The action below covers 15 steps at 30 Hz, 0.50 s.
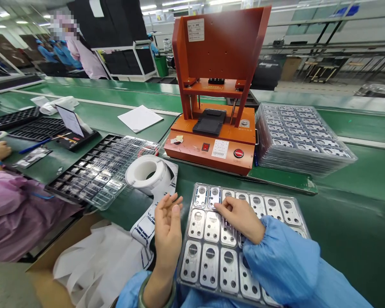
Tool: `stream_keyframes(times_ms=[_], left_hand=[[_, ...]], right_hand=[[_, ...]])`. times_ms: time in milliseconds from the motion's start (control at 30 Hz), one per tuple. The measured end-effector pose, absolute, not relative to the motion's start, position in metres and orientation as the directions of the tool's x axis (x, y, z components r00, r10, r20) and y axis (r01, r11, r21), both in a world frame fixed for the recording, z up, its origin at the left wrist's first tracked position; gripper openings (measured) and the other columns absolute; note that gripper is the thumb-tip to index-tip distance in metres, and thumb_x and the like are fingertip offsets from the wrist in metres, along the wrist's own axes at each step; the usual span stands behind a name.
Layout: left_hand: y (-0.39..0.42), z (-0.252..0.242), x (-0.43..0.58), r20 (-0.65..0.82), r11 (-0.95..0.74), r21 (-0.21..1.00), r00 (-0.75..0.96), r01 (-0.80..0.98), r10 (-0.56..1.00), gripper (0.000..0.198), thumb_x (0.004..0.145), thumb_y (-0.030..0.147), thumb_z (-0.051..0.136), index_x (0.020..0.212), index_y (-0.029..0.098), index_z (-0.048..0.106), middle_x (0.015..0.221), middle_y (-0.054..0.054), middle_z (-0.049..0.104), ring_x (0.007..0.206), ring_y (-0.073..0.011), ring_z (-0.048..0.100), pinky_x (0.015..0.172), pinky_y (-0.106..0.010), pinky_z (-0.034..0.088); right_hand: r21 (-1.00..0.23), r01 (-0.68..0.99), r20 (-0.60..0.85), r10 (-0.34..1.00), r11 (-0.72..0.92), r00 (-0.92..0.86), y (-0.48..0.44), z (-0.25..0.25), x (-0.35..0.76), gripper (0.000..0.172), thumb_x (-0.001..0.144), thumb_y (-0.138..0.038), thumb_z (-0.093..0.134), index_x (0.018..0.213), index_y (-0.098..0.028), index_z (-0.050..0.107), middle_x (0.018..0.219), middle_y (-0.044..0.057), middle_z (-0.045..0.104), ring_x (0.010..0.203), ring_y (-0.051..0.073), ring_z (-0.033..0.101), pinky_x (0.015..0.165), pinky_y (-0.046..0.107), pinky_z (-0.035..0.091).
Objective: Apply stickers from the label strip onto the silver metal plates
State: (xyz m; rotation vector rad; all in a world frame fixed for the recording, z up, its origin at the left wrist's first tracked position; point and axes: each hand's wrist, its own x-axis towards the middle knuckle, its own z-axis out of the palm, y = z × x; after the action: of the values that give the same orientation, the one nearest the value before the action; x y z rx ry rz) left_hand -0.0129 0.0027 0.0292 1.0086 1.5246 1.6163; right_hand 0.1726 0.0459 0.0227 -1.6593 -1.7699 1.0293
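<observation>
My left hand (168, 229) is raised just left of a clear tray (183, 263), its fingers loosely spread and nothing in them. In the tray lie rows of silvery metal plates (210, 267) with round holes. My right hand (242, 218) reaches over the tray with curled fingers. Its fingertips touch the lower edge of a plate with a blue outline (214, 196) in the far row; whether they grip anything is hidden. Beside my left hand, a strip of blue-marked adhesive labels (144, 229) hangs from a white roll (147, 171).
An orange press (208, 149) stands behind the tray. Stacked trays of plates (304, 137) are at its right. To the left are a tray of small parts (96, 171) and a carton (40, 278) with white backing strips (96, 261). A co-worker's pink sleeve (25, 214) is far left.
</observation>
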Motion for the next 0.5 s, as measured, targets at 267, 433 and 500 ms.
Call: stream_keyframes(times_ms=[267,433,500], left_hand=[[-0.032,-0.005,-0.073,0.315,-0.182,0.948,-0.842,0.260,0.438,0.029,0.086,0.030,0.055,0.113,0.022,0.049,0.118,-0.006,0.055,0.110,-0.0183,0.056,0.098,-0.036,0.043],[-0.061,-0.064,-0.105,-0.087,0.121,0.991,-0.945,-0.051,0.315,0.042,0.088,0.035,0.047,0.128,0.024,0.039,0.145,-0.006,0.034,0.136,-0.0158,0.029,0.114,-0.031,0.019],[-0.069,-0.090,-0.111,-0.246,0.188,0.963,-0.918,-0.195,0.310,0.047,0.087,0.042,0.045,0.129,0.021,0.039,0.147,-0.010,0.032,0.137,-0.0213,0.026,0.114,-0.039,0.019]], right_hand=[[-0.602,0.560,0.441,0.821,0.570,-0.362,0.040,0.014,0.172,0.014,0.093,-0.024,0.047,0.090,-0.019,0.060,0.092,0.008,0.062,0.091,0.023,0.056,0.079,0.036,0.043],[-0.598,0.539,0.442,0.805,0.593,-0.395,0.040,0.004,0.171,0.012,0.094,-0.025,0.048,0.092,-0.020,0.059,0.092,0.007,0.063,0.089,0.023,0.058,0.080,0.037,0.044],[-0.621,0.537,0.407,0.821,0.570,-0.401,0.039,0.004,0.170,0.014,0.094,-0.027,0.048,0.090,-0.020,0.059,0.090,0.006,0.063,0.088,0.023,0.058,0.079,0.037,0.045]])
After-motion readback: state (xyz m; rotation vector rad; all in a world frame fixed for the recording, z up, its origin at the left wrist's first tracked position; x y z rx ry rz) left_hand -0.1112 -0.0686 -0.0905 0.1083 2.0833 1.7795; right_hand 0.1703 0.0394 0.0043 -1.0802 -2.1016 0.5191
